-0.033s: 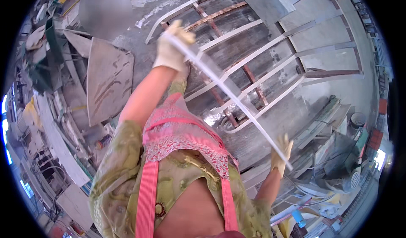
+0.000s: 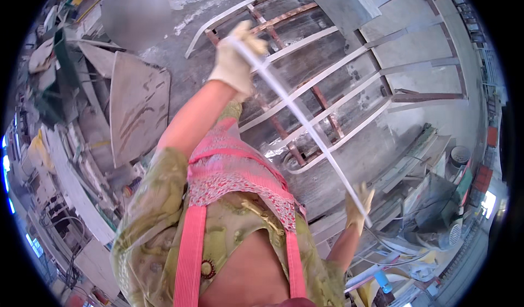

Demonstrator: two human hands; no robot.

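Observation:
A long, thin white board, seen nearly edge-on, slants across the front of my body from upper left to lower right. At its upper end my left hand, in a cream work glove, is closed around the edge. My right hand, gloved too, is at the lower end with the board against its palm; the fingers stick up beside it. Below the board lies a low metal rack with pale-covered rails and rusty crossbars.
Grey slabs lean on the frame at upper right. A large stained board and scrap pieces stand on the left. At lower right are stacked strips, a bucket and a blue bottle. The concrete floor is wet in patches.
My left hand and the board's upper end have shifted slightly right. My right hand and the lower end have moved a little left and down. Both hands keep their hold.

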